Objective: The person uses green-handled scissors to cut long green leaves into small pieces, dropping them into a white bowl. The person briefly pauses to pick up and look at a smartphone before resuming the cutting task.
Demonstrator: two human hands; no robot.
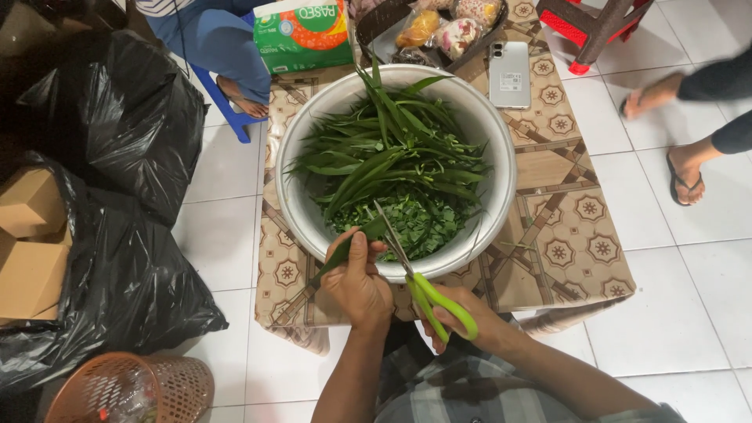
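Note:
A large metal basin (301, 211) stands on a small table with a patterned cloth (564, 243). It holds long green leaves (392, 149) and a heap of chopped green pieces (423, 223) at its near side. My left hand (359, 282) pinches a bundle of leaves (345, 249) over the basin's near rim. My right hand (462, 317) grips green-handled scissors (435, 301), whose blades (390, 231) point up across the leaf ends over the chopped heap.
Black plastic bags (125, 117) with cardboard boxes (31, 235) fill the left. An orange mesh basket (133, 388) stands near left. A phone (510, 74), a green tissue pack (301, 35) and a tray of snacks (442, 27) lie beyond the basin. Other people's sandalled feet (685, 176) are at right.

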